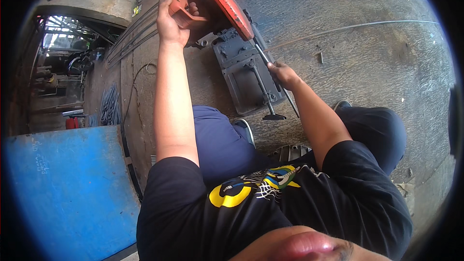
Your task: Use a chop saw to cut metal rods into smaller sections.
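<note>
Holding the saw at twelve o'clock, with left grip curled round its handle; at two, clasping the rod, slanted eleven to five, in a closed right grip.

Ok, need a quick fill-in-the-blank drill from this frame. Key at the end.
1. The orange handle is in the person's ____ hand.
2. The thin rod is held by just ____ hand, the right hand.
3. The large panel at lower left is mostly ____ in colour.
4. The T-shirt is mostly ____ in colour.

Missing words: left; one; blue; black.
</note>
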Available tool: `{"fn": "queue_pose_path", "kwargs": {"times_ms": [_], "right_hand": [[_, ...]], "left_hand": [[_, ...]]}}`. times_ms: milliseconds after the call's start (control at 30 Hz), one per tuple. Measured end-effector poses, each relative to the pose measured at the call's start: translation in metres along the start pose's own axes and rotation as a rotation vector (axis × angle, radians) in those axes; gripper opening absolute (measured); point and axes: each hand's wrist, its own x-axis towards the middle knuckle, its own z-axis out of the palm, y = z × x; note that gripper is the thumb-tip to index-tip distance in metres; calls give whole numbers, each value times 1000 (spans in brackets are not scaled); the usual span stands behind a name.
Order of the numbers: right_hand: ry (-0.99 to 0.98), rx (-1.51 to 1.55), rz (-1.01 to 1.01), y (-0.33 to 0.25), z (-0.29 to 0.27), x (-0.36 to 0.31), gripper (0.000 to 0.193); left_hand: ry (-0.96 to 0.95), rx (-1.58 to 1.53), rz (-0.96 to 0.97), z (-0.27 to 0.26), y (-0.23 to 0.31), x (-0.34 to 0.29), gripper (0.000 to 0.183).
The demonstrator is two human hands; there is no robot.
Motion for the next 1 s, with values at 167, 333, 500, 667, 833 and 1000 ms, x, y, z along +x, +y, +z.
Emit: {"fn": "queue_pose_path", "kwargs": {"times_ms": [167, 333, 500, 667, 833, 1000], "right_hand": [[59, -101, -37, 0, -3, 3, 35], [99, -154, -56, -2, -3, 4, 38], [192, -247, -96, 1, 0, 7, 38], [250, -280, -130, 0, 3, 7, 35], [157, -154, -121, -3, 4, 4, 31], [51, -124, 44, -3, 3, 2, 38]], "left_hand": [[10, -13, 2, 0, -1, 0, 54], [11, -5, -3, 1, 0, 0, 54], [12, -50, -9, 3, 0, -1, 38], [34, -5, -18, 3, 0, -2, 54], [17, -35, -20, 2, 0, -1, 46], [2, -9, -8, 1, 0, -1, 55]]}}
